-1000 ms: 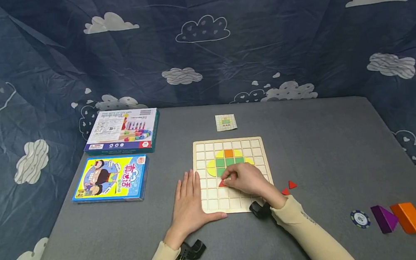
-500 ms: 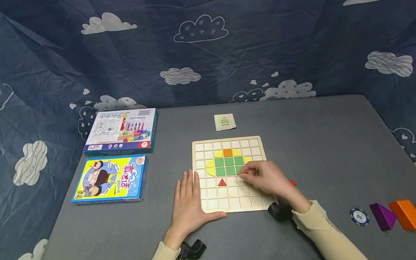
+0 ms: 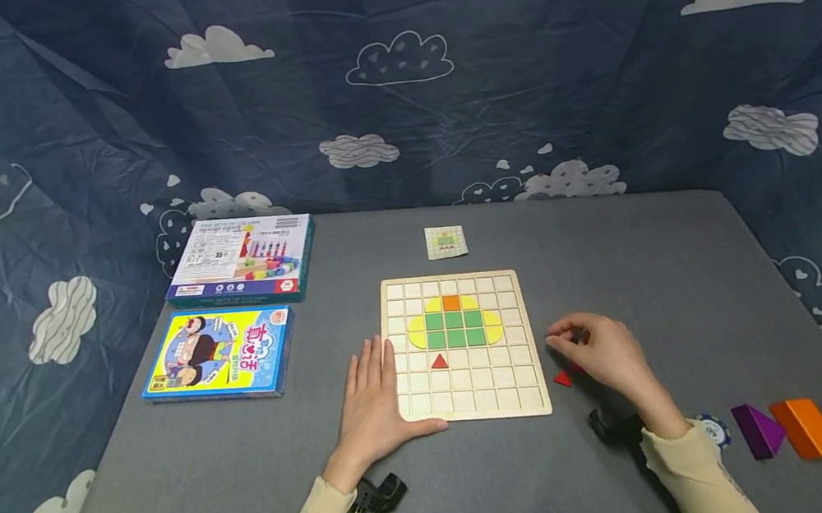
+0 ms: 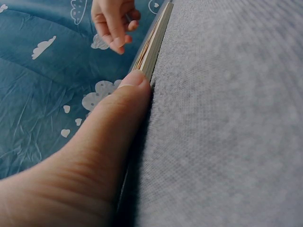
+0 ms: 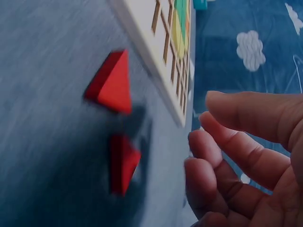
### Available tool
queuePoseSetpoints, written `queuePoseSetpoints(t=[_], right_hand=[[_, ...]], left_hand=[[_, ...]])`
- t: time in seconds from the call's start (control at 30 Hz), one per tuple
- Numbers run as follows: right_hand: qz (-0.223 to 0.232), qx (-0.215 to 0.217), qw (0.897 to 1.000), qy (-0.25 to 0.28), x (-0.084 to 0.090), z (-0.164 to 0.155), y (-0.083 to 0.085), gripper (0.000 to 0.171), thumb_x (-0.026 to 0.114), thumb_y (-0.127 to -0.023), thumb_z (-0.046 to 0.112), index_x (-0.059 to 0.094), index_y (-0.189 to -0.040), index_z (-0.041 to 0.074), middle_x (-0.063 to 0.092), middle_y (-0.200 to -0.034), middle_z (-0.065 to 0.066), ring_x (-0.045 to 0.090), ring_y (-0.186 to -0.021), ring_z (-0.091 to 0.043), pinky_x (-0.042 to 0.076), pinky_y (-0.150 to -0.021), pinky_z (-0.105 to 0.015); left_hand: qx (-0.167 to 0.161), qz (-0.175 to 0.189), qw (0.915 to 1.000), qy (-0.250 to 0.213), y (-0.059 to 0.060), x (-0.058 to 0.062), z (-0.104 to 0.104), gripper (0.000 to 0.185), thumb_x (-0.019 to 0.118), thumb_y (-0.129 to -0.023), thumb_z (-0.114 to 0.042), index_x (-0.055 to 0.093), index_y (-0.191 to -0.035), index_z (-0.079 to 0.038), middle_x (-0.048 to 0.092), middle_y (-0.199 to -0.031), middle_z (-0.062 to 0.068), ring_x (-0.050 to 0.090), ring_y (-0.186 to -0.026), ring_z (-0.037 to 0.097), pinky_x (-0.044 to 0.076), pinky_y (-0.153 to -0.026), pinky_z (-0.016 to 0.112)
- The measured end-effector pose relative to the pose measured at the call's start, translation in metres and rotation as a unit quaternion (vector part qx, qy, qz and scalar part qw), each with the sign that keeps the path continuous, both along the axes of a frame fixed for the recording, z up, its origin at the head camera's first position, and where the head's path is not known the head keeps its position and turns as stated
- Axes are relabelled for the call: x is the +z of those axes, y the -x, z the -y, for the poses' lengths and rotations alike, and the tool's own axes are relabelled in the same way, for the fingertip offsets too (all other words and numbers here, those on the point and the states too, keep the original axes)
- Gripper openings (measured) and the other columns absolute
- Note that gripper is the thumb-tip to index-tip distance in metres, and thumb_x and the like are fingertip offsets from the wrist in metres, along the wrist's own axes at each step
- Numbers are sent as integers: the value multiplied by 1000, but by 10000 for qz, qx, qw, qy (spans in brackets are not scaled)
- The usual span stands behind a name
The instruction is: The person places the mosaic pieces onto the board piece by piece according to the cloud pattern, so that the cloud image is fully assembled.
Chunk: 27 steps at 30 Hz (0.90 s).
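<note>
Right hand [image 3: 606,351], fingers loose and empty, hovers over red triangles [image 3: 562,377]; left hand [image 3: 373,405] flat, steadying board [image 3: 464,346]. Next, likely: pinch one triangle.

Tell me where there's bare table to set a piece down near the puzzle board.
Bare felt lies between the grid board and the blue game box, beyond the small pattern card, and right of the board's far half. It is crowded at the near right: the right hand hovers over two red triangles, with the chip, purple prism and orange block beside.
</note>
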State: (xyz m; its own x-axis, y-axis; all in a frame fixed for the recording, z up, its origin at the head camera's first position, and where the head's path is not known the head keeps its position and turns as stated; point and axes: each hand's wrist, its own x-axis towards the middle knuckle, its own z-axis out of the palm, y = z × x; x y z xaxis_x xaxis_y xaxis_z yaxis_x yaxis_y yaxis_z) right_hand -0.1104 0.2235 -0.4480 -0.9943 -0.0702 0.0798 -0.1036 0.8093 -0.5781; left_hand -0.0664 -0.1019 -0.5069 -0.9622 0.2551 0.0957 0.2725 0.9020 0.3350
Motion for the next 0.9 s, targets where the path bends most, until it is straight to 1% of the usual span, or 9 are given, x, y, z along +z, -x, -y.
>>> queuePoseSetpoints(t=[0.17,0.23,0.47,0.73,0.9], right_hand=[[93,-114,9998,-105,-2,-11,-5,14,76,-79,15,73,-90,6,61,-78,-2,46,-56,-15,34,-47,-32],[175,-72,9997,-141,-3,-15,-7,16,77,-79,15,72,-91,5,62,-79,-3,46,-58,-15,34,-49,-32],[564,107,9979,-283,-4,-25,-13,19,76,-79,14,72,-96,6,65,-84,-4,48,-62,-14,34,-53,-31],[680,180,9972,-258,-6,-27,-16,19,78,-77,14,73,-95,6,64,-82,-1,49,-62,-13,35,-54,-31],[796,189,9962,-299,-5,-27,-18,19,79,-76,15,73,-93,8,64,-80,0,50,-64,-13,35,-55,-32]], left_hand=[[-7,-37,10000,10,0,0,0,136,60,-58,-85,13,-150,4,9,-156,20,2,-143,31,5,-112,48],[-18,-89,10000,-2,1,0,0,136,61,-58,-84,14,-149,4,10,-155,21,3,-143,32,6,-111,49],[-30,-49,10000,45,1,0,0,136,60,-58,-85,12,-150,3,9,-156,20,1,-143,31,4,-112,48],[-67,-243,9997,-54,0,0,0,135,62,-58,-83,17,-148,6,14,-154,22,7,-142,34,8,-111,51],[-67,-177,9998,-42,0,-1,0,135,62,-58,-84,15,-149,5,12,-155,22,5,-142,33,7,-111,50]])
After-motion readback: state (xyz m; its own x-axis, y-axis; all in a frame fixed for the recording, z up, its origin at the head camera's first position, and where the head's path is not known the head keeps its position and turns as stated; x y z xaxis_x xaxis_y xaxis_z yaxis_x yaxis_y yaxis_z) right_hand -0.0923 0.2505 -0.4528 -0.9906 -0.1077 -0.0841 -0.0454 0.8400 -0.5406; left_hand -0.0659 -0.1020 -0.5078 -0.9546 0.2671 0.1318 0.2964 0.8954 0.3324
